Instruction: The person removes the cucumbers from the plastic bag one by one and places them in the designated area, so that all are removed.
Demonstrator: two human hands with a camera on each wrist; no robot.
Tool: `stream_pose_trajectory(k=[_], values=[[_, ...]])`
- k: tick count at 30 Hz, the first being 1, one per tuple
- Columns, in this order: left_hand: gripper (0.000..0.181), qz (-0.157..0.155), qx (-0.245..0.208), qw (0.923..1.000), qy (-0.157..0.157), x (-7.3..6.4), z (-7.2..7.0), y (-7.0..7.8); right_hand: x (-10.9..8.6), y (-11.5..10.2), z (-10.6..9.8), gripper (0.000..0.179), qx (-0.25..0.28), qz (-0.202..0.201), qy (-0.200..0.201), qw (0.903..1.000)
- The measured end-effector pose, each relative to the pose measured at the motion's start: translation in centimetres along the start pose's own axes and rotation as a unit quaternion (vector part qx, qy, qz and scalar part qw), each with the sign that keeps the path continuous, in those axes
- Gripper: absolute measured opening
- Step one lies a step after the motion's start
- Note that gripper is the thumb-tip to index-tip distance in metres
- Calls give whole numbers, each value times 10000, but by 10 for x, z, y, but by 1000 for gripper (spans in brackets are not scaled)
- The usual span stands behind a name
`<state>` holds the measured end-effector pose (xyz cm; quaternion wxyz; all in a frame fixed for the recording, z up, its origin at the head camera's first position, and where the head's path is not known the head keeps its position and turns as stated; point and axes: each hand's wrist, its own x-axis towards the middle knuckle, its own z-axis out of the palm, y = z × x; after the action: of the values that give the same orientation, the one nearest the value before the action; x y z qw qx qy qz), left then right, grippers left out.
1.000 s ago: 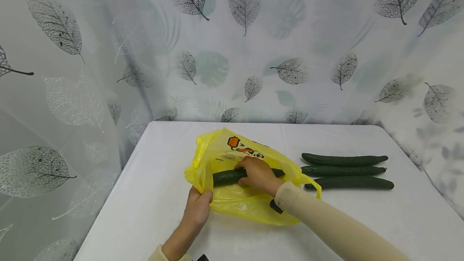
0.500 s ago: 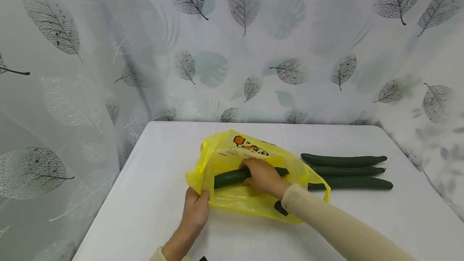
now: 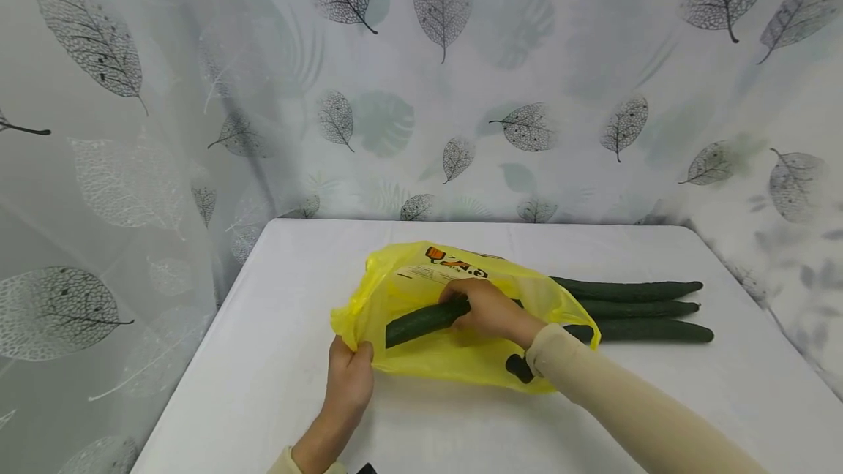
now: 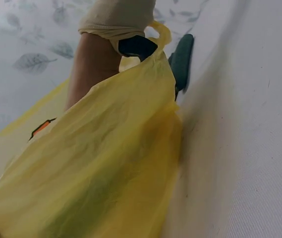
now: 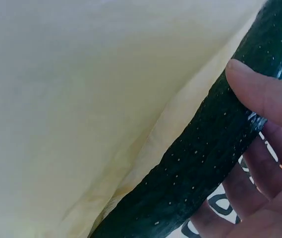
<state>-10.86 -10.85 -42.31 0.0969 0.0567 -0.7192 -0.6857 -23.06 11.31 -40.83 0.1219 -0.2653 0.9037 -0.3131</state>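
A yellow plastic bag (image 3: 454, 371) with an orange and black print lies on its side, its mouth facing left and toward me. My left hand (image 3: 350, 380) pinches the near left edge of its mouth between thumb and fingers. My right hand (image 3: 487, 307) reaches into the bag and grips a dark green cucumber (image 3: 421, 323), which slants with its left end lower. In the right wrist view the thumb lies across the cucumber (image 5: 180, 166) and the fingers curl beneath. Yellow film (image 4: 121, 148) fills much of the left wrist view and hides the left hand's work.
Three more cucumbers (image 3: 652, 329) lie side by side on the white table (image 3: 263, 328), right of the bag, which overlaps their left ends. A leaf-printed curtain (image 3: 487, 79) hangs behind the table and along its sides. A dark wrist device (image 3: 519, 369) sits by the right sleeve.
My right hand has shifted slightly right with the cucumber, which tilts more. The bag's upper edge has sunk and its right side covers more of the row. My left hand has moved slightly left.
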Motion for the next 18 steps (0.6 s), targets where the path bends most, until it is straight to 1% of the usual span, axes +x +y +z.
stream_pose_trajectory(k=[4,9,12,15,18], values=[[32,15,-50,10000,73,1,-1,0,-1,1,-5,40,259,42,-63,9996],[33,5,-89,9999,44,1,-2,0,-5,1,-10,42,418,-16,-64,9991],[35,-24,-53,10000,0,1,-2,0,-10,-1,-12,42,607,-17,-83,9981],[35,-18,-24,10000,0,1,-3,-1,-15,-5,-14,41,885,-98,-107,9960],[34,20,-47,9999,91,2,-3,-1,-19,-11,-15,40,1282,-242,-136,9914]])
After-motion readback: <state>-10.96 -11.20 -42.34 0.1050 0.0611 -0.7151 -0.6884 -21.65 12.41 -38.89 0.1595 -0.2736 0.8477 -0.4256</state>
